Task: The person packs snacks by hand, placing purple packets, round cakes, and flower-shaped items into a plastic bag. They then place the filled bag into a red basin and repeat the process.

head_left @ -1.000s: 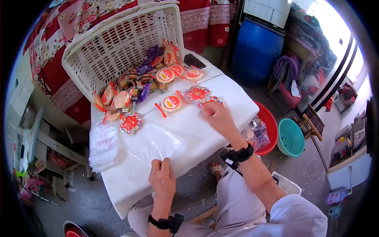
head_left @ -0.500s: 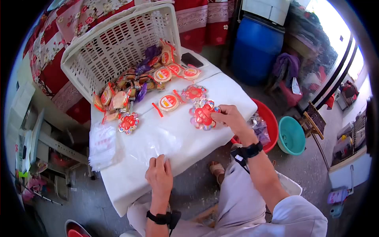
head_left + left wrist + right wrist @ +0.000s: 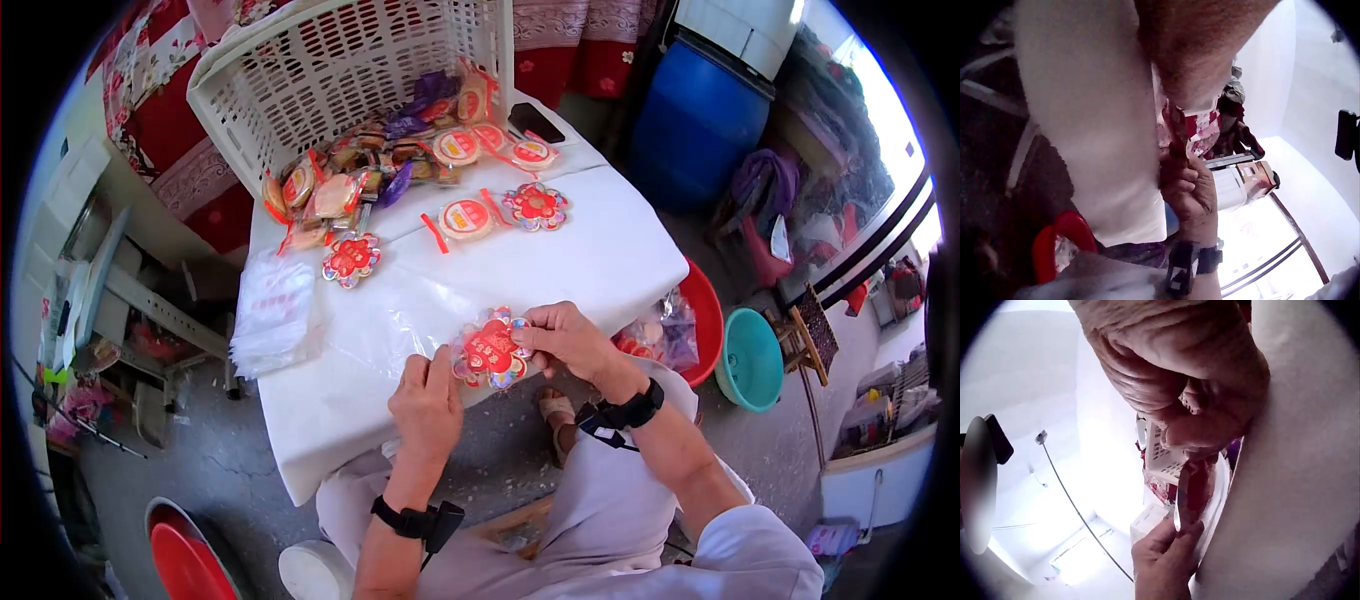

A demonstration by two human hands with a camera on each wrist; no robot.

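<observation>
While a stack of clear plastic bags with pale red print (image 3: 275,310) is lying at the left edge of the white-covered table (image 3: 600,235), a white perforated plastic basket (image 3: 345,65) is standing tipped at its back, small wrapped snacks (image 3: 385,155) spilling onto the tabletop. Below that pile, a red flower-shaped packet (image 3: 351,258) is resting on the table. A sheer clear plastic bag (image 3: 385,335) is spreading toward the table's front edge, where the left hand (image 3: 428,410) is pinching its edge, the grip closed between thumb and forefinger. Just beside those fingers, over the front edge, a red flower-shaped packet with a multicoloured border (image 3: 488,350) is facing up. The right hand (image 3: 575,345) is pinching its right side, the grip pressed together on it. Farther back on the table, a round red-and-white packet (image 3: 465,218) is lying beside a second multicoloured flower-shaped packet (image 3: 536,206), and a black phone (image 3: 537,122) is resting near the back edge. Right of the table, a red plastic basin (image 3: 708,320) is holding bagged things, and a green plastic basin (image 3: 755,360) is standing beyond it.
</observation>
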